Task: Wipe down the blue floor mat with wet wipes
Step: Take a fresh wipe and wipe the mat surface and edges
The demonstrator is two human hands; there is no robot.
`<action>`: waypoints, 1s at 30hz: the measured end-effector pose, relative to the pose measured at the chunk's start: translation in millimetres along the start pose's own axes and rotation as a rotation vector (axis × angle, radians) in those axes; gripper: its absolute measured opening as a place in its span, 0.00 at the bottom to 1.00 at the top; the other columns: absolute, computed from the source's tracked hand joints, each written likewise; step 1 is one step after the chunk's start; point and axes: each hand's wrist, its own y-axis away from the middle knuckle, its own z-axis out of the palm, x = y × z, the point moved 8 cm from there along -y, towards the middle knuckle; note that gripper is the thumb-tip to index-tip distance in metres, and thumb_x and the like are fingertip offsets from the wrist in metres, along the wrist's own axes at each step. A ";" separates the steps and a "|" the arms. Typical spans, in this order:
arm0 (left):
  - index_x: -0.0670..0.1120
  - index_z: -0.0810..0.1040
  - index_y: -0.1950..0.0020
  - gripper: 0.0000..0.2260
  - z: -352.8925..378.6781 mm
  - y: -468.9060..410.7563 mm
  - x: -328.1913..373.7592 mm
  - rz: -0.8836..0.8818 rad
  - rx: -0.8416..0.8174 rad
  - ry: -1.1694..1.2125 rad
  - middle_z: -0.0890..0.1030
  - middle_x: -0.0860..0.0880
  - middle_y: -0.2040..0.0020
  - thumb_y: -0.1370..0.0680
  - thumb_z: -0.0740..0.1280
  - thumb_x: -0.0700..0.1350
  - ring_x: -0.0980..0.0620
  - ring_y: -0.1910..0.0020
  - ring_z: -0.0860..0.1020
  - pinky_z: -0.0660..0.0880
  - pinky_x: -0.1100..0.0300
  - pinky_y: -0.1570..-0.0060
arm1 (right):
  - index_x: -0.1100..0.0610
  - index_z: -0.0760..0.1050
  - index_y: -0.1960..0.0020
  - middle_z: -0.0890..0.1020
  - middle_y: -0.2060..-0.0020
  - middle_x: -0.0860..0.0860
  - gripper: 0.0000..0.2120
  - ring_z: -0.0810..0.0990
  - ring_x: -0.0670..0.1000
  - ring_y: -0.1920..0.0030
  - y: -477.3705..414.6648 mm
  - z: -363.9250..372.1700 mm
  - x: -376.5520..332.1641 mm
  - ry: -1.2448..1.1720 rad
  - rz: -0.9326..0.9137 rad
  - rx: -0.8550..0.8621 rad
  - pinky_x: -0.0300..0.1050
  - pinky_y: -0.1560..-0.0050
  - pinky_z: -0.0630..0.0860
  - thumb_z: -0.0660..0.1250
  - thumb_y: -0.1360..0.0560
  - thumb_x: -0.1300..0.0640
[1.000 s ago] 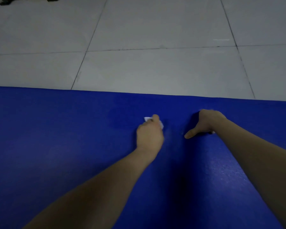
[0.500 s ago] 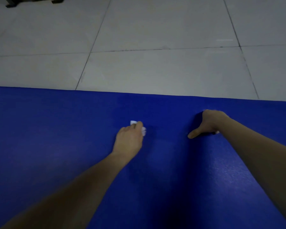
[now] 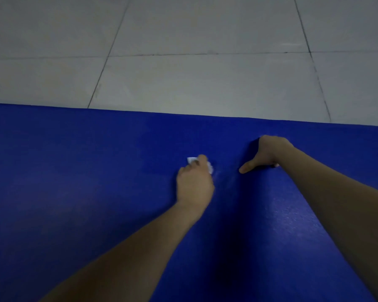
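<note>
My left hand [image 3: 194, 186] clamps the wet wipe [image 3: 192, 160] against the blue mat [image 3: 74, 192], just short of its far edge. My right hand [image 3: 268, 153] braces nearer that edge (thumb splayed, fingers hidden; grip I cannot tell). I'd press flat and stroke in overlapping passes along that edge.

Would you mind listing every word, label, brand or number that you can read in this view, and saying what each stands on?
There is no readable text in this view.
The blue floor mat shows only its grain.
What shows of the white wet wipe, held by the left hand, is blank.
The grey floor tiles bear only grout lines.
</note>
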 end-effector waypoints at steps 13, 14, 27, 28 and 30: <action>0.47 0.74 0.50 0.09 2.3 10.3 49.1 0.317 0.027 -0.113 0.79 0.49 0.64 0.18 0.57 0.48 0.49 0.68 0.76 0.70 0.54 0.64 | 0.58 0.68 0.32 0.77 0.47 0.52 0.60 0.77 0.55 0.48 0.8 6.2 11.9 -0.042 0.003 0.080 0.50 0.53 0.75 0.73 0.52 0.20; 0.46 0.75 0.49 0.10 -1.2 8.7 38.3 0.295 -0.023 -0.125 0.80 0.49 0.62 0.19 0.55 0.46 0.49 0.66 0.77 0.70 0.54 0.63 | 0.57 0.67 0.31 0.77 0.43 0.53 0.62 0.76 0.56 0.45 2.6 7.7 12.1 -0.071 0.013 0.073 0.51 0.51 0.75 0.73 0.53 0.20; 0.43 0.77 0.43 0.06 -47.1 13.7 -151.3 -0.285 -0.077 0.084 0.79 0.43 0.45 0.19 0.66 0.41 0.46 0.50 0.79 0.77 0.53 0.57 | 0.59 0.32 0.20 0.40 0.21 0.67 0.76 0.44 0.66 0.20 150.1 123.1 10.5 -0.034 0.213 -0.079 0.68 0.28 0.61 0.72 0.45 0.20; 0.42 0.77 0.45 0.05 -46.4 14.2 -156.6 -0.329 -0.070 0.168 0.80 0.43 0.46 0.18 0.65 0.41 0.45 0.50 0.80 0.79 0.51 0.55 | 0.60 0.29 0.21 0.37 0.22 0.67 0.77 0.41 0.66 0.20 151.9 130.0 12.2 0.017 0.200 -0.081 0.68 0.27 0.61 0.72 0.45 0.20; 0.40 0.77 0.54 0.08 -48.3 13.1 -153.5 -0.382 -0.041 0.286 0.81 0.43 0.52 0.18 0.62 0.42 0.44 0.55 0.80 0.77 0.52 0.61 | 0.61 0.27 0.22 0.37 0.22 0.68 0.78 0.41 0.67 0.21 151.5 131.3 8.9 0.076 0.194 -0.051 0.68 0.27 0.62 0.71 0.45 0.20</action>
